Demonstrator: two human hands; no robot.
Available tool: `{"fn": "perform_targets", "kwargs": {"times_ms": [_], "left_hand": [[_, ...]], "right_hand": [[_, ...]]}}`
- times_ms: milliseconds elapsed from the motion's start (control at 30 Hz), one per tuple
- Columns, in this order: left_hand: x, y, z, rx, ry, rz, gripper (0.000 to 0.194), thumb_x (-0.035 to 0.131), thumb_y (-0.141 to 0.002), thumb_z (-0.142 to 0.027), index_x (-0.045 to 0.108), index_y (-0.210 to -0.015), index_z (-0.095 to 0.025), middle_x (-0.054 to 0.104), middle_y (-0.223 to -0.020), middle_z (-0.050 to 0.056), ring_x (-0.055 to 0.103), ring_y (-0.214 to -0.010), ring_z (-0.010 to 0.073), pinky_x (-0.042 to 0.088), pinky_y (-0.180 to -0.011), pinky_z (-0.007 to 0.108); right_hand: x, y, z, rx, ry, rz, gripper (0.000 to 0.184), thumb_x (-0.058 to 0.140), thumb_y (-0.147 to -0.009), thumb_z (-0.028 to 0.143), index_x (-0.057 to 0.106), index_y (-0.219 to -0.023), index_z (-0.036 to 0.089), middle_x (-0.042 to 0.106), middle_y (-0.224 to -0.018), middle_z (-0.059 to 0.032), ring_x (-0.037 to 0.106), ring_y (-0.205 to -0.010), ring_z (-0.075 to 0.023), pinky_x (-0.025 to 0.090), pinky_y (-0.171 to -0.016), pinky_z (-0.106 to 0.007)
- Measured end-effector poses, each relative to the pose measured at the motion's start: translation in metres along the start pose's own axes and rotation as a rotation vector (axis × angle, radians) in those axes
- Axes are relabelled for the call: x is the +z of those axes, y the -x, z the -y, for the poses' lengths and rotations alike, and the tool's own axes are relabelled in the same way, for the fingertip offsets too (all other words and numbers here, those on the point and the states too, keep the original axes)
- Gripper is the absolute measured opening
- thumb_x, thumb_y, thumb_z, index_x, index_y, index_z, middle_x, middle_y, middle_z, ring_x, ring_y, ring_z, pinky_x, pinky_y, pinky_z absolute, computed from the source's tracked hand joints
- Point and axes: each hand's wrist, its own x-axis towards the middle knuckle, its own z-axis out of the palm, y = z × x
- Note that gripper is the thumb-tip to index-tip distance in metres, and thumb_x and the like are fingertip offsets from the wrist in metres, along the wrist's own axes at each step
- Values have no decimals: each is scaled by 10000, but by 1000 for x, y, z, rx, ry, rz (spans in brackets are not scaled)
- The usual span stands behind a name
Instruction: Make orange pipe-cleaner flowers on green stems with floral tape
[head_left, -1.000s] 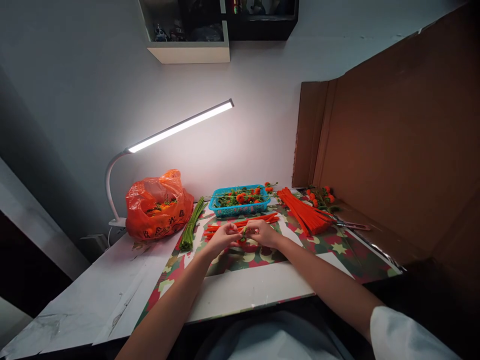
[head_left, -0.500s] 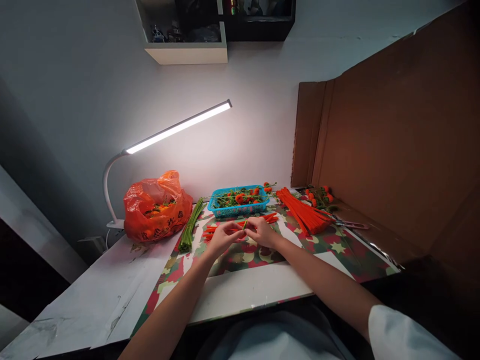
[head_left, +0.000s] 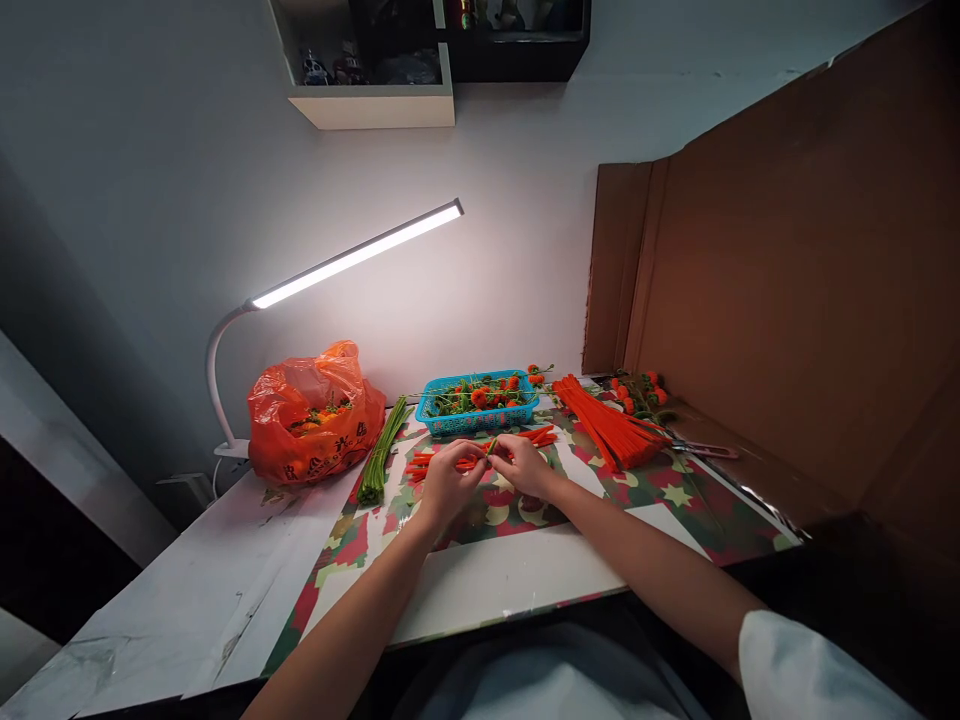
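The right hand (head_left: 525,466) pinches a small green piece (head_left: 491,448) at the clock's centre; the left hand (head_left: 450,483) meets it there, its own grip impossible to tell. Orange sticks (head_left: 541,436) lie just beyond, towards 12 o'clock, before a blue basket (head_left: 480,421). Green stems (head_left: 383,456) lie at 9, an orange bundle (head_left: 611,430) at 3.
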Motion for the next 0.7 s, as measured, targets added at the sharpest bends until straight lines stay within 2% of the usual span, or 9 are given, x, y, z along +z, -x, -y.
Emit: {"fn": "perform_targets", "kwargs": {"times_ms": [333, 467, 567, 700], "left_hand": [[-1, 0, 1, -69, 56, 104, 105, 569, -739, -170, 670, -710, -175, 695, -739, 35, 624, -681, 160, 488, -647, 264], [1, 0, 4, -193, 210, 134, 118, 583, -729, -233, 678, -740, -164, 700, -748, 47, 638, -685, 171, 508, -631, 269], [2, 0, 9, -308, 350, 164, 192, 618, -713, -324, 683, -773, -153, 700, -748, 59, 646, -686, 184, 509, -575, 260], [2, 0, 11, -448, 517, 229, 307, 679, -672, -410, 686, -828, -146, 704, -810, 76, 648, -736, 192, 511, -589, 257]], "right_hand": [[-2, 3, -4, -74, -24, 4, 95, 553, -742, 158, 530, -652, 173, 530, -598, 18, 474, -572, -114, 353, -556, -227], [-4, 3, -3, -36, -50, -37, 19, 579, -741, 181, 571, -727, 170, 551, -610, 21, 492, -568, -110, 376, -547, -221], [-5, 3, -3, -6, -67, -41, 89, 590, -751, 204, 613, -827, 163, 557, -602, 26, 499, -560, -107, 385, -545, -219], [-4, 1, -5, -42, -32, -47, 78, 588, -761, 171, 640, -705, 155, 594, -633, -9, 521, -596, -115, 387, -571, -230]]}}
